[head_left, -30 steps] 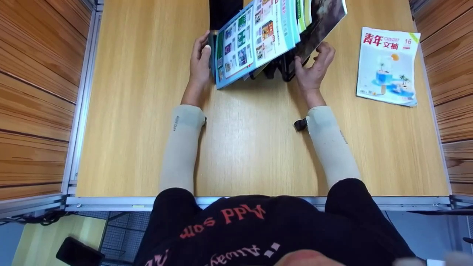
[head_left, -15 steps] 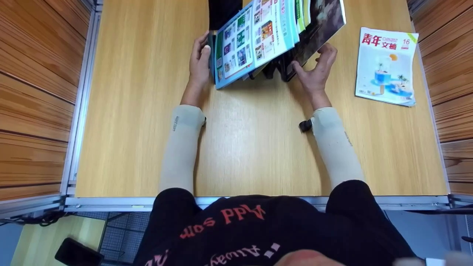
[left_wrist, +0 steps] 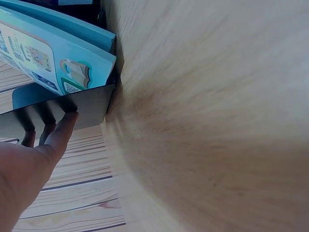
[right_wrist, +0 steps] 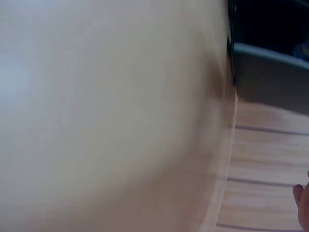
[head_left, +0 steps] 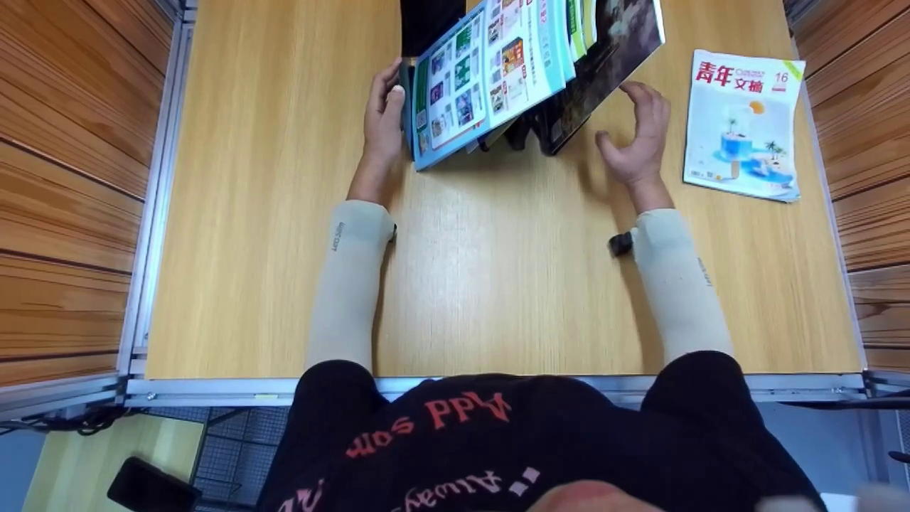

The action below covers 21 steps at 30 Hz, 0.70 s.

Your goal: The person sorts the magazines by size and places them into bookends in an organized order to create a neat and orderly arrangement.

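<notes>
Several magazines and books stand tilted in a black book holder at the table's far side. Light blue magazines [head_left: 476, 85] are at its left, and a dark-covered book [head_left: 625, 50] leans at its right. My left hand [head_left: 384, 128] is at the holder's left end; in the left wrist view its extended fingers touch the outer face of the dark end panel [left_wrist: 89, 108]. My right hand [head_left: 640, 142] is to the right of the dark-covered book, fingers spread and holding nothing. In the right wrist view, part of that hand [right_wrist: 304, 205] shows below the other end panel [right_wrist: 270, 77].
A stack of magazines with a white and blue cover [head_left: 743, 124] lies flat at the table's right. Behind the holder is a black object [head_left: 434, 25], cut off by the view's top edge. Wooden walls [head_left: 71, 178] stand on both sides of the table [head_left: 490, 284].
My right hand has let go of the holder's right end and moved right, its thumb and fingers spreading apart. My left hand stays at the left end panel.
</notes>
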Each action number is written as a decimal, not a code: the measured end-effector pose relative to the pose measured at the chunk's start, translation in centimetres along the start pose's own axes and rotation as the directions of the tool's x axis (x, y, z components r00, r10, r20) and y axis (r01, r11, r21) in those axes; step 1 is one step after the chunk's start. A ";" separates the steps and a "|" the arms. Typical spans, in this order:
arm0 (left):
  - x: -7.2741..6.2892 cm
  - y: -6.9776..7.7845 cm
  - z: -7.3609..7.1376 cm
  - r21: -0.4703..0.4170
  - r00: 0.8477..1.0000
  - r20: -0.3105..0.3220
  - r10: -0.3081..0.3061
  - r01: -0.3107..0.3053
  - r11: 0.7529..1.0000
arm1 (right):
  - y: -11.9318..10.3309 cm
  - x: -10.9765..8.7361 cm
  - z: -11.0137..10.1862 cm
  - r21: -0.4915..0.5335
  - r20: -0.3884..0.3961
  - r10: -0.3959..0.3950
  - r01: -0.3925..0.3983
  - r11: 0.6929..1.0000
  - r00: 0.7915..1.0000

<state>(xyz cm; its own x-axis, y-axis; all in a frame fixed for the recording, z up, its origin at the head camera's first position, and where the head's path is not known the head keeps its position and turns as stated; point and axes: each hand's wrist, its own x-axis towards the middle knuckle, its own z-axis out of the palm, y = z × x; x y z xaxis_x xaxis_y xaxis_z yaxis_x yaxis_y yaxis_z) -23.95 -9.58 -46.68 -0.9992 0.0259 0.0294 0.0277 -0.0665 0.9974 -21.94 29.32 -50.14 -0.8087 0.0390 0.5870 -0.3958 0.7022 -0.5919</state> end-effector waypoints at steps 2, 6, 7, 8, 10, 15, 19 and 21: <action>0.0 0.0 0.0 -0.002 1.000 -0.003 -0.002 0.002 1.000 | 0.9 0.0 -1.0 -0.017 0.049 0.019 -0.019 1.000 0.999; 0.0 0.0 0.0 -0.012 1.000 -0.003 0.017 -0.017 1.000 | 2.3 0.0 -3.0 -0.048 0.122 0.046 -0.040 0.998 0.992; 0.0 0.0 0.0 -0.013 1.000 -0.003 0.021 -0.021 1.000 | 2.7 0.0 -3.5 -0.051 0.135 0.052 -0.045 0.998 0.990; 0.0 0.0 0.0 -0.015 1.000 -0.001 0.025 -0.025 1.000 | 3.0 0.0 -4.0 -0.059 0.148 0.055 -0.047 0.997 0.987; 0.0 0.1 -0.1 -0.010 1.000 -0.001 0.016 -0.016 1.000 | 3.6 0.0 -4.9 -0.079 0.185 0.091 -0.077 0.994 0.979; -0.2 0.5 -0.1 0.010 1.000 0.001 -0.014 0.014 1.000 | 4.9 0.1 -7.2 -0.202 0.292 0.243 -0.189 0.961 0.925; -0.4 0.7 -0.1 0.015 1.000 0.002 -0.023 0.023 1.000 | 5.6 0.2 -8.7 -0.329 0.352 0.371 -0.258 0.909 0.859; -0.3 0.6 -0.2 0.013 1.000 0.004 -0.013 0.013 1.000 | 5.9 0.2 -9.3 -0.371 0.377 0.413 -0.273 0.887 0.829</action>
<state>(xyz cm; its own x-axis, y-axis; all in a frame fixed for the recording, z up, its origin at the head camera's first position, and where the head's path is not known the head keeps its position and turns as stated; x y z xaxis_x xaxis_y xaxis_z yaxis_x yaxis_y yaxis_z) -23.62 -9.78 -46.13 -0.9994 0.0302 0.0170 0.0154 -0.0531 0.9985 -20.40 40.11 -48.38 -0.9980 0.0542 0.0339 0.0312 0.8763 -0.4808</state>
